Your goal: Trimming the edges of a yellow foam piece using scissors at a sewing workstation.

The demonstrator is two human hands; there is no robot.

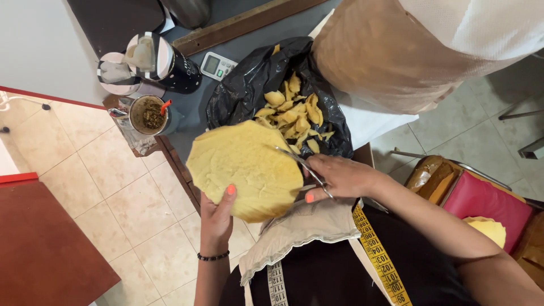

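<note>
- On the dark worktop [195, 107], the black plastic bag [249, 85] lies open and serves as the landmark; a good heap of yellow foam scraps [292, 116] already sits inside it, so the trimming looks well under way.
- Just below the bag, the round yellow foam pad [243, 167] is held up nearly whole; judging by its size, most of the cutting remains.
- Below the pad, the left hand [218, 218] grips its lower edge, thumb pressed on the face, fingers hidden behind.
- Right of the pad, under the bag, the right hand [340, 177] has its fingers closed through the handles of the scissors [300, 164], blades at the pad's right edge.
- Left of the bag stands a cup [148, 115] with a red straw.
</note>
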